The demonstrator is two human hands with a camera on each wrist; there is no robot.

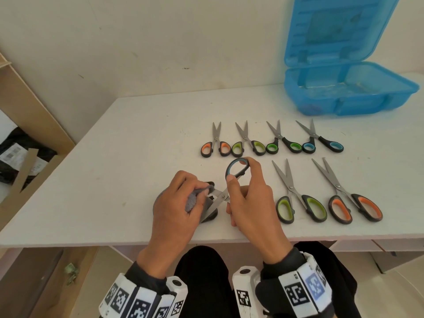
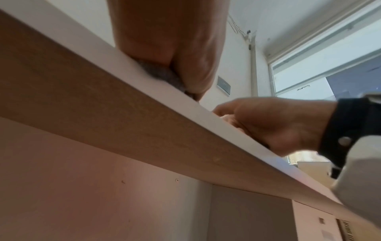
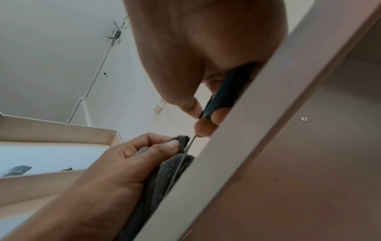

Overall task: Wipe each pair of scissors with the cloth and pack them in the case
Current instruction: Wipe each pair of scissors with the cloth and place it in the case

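In the head view my right hand (image 1: 241, 173) pinches the blue-lined handle loop of a large pair of scissors (image 1: 237, 168) near the table's front edge. My left hand (image 1: 202, 191) grips a grey cloth (image 1: 191, 200) wrapped around the blades (image 1: 218, 200). In the right wrist view the thin blade (image 3: 181, 163) runs into the cloth (image 3: 164, 179), held by the left hand (image 3: 134, 163). The left wrist view catches only a tuft of cloth (image 2: 163, 73) under my palm. An open blue case (image 1: 344, 92) stands at the back right.
Behind my hands lies a row of small scissors with orange (image 1: 214, 143), yellow-green (image 1: 246, 143), green (image 1: 281, 141) and blue (image 1: 321, 140) handles. Two large pairs, lime (image 1: 296, 196) and orange (image 1: 346, 196), lie to the right. Wooden shelving stands left of the white table (image 1: 137, 138).
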